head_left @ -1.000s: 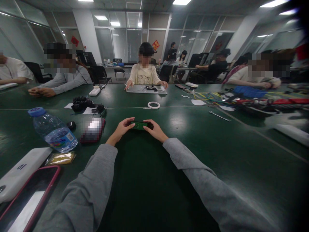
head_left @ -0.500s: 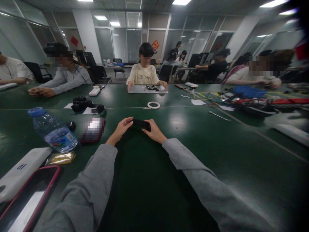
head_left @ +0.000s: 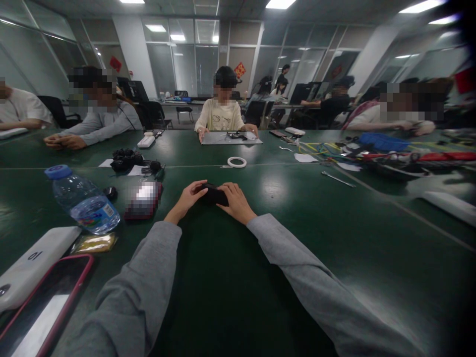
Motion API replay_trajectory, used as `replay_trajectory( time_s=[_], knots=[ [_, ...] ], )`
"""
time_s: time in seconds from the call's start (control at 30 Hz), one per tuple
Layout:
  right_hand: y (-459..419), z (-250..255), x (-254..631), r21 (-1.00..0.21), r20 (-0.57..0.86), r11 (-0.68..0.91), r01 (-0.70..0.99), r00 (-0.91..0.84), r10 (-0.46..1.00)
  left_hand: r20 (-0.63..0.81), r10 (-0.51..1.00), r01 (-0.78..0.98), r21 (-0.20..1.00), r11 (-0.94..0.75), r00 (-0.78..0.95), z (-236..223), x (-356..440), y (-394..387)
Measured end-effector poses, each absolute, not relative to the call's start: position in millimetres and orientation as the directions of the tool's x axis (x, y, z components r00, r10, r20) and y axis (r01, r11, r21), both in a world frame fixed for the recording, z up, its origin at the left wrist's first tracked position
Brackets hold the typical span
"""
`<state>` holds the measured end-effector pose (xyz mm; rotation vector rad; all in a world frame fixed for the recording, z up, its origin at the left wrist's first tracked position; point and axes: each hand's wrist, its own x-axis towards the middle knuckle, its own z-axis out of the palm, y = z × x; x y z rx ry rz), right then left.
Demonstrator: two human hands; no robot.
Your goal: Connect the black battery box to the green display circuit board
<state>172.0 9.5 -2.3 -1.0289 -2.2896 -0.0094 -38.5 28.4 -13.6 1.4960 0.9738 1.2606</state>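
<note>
The dark green table (head_left: 305, 213) spreads all around the water bottle (head_left: 82, 198); far beyond the bottle, to its right, a red wall ornament (head_left: 240, 68) bears yellow marks too small to read; a white device (head_left: 40, 265), on the bottle's near side, is marked what looks like "01", or "10" if turned about; a pink-rimmed phone (head_left: 42, 300), also nearer than the bottle, shows no legible text; right of the bottle, the left hand (head_left: 189, 199) has its grip pinching one end of a black block (head_left: 216, 197), and the right hand (head_left: 238, 204) wraps its grip around the other end; the block is thus right of the bottle, between both hands, though whether it touches the table I cannot tell; it looks light, stiff and smooth, so perhaps slippery, and probably fragile if dropped; its short ends seem the best hold; no writing shows on it; smallest, the bottle's label (head_left: 106, 212) has a barcode-like patch, its brand unreadable.
</note>
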Motion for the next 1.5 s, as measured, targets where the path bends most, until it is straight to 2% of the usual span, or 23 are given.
replay_trajectory(
  time_s=[0.23, 0.4, 0.9, 1.0, 1.2, 1.33, 1.5],
  knots=[
    [8, -3, 171, -0.306, 0.521, 0.700, 0.645, -0.502, 0.690, 0.263, 0.950, 0.024, 0.962, -0.271, 0.169, -11, -40, 25],
    [4, -2, 169, -0.364, 0.484, 0.682, 0.634, -0.496, 0.720, 0.233, 0.966, 0.043, 0.970, -0.239, 0.112, -12, -40, 26],
    [4, -5, 168, -0.326, 0.500, 0.681, 0.655, -0.492, 0.712, 0.203, 0.975, -0.004, 0.979, -0.204, 0.090, -16, -41, 30],
    [-1, 1, 169, -0.394, 0.568, 0.668, 0.631, -0.404, 0.717, 0.159, 0.985, -0.070, 0.986, -0.154, 0.073, -17, -41, 33],
    [4, 4, 176, -0.611, 0.672, 0.571, 0.548, -0.023, 0.741, 0.138, 0.986, -0.057, 0.989, -0.134, 0.089, -19, -42, 35],
    [19, -9, 182, -0.630, 0.646, 0.478, 0.612, 0.071, 0.760, 0.173, 0.976, -0.017, 0.985, -0.172, 0.130, -18, -42, 33],
    [32, -23, 184, -0.550, 0.597, 0.378, 0.745, 0.033, 0.802, 0.181, 0.969, 0.008, 0.983, -0.185, 0.166, -17, -43, 30]
  ],
)
